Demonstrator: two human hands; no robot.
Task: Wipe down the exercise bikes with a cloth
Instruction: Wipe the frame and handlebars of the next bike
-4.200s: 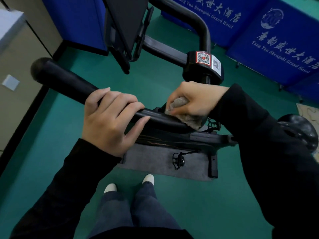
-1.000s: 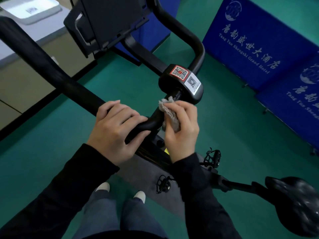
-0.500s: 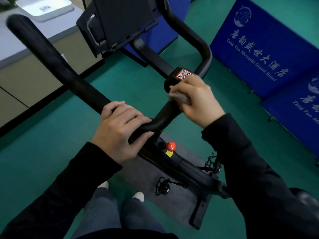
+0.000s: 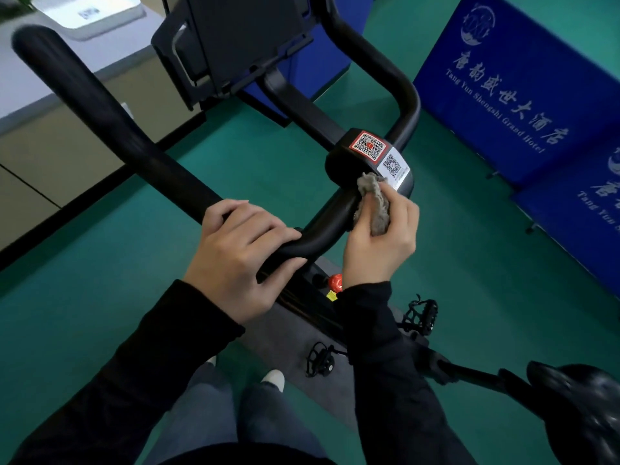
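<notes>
While the left hand point(image 4: 241, 260) clamps the handlebar point(image 4: 134, 135), apparently to steady it, the right hand point(image 4: 379, 250) works the cloth point(image 4: 372, 206).
Bunched inside that grip, the grey cloth presses against the bar's bend below the stickered hub point(image 4: 365, 162), probably the spot being wiped.

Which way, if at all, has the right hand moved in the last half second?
Yes: the right hand, holding the grey fuzzy cloth, slid toward the person, off the black QR-stickered clamp onto the black handlebar bend.
</notes>
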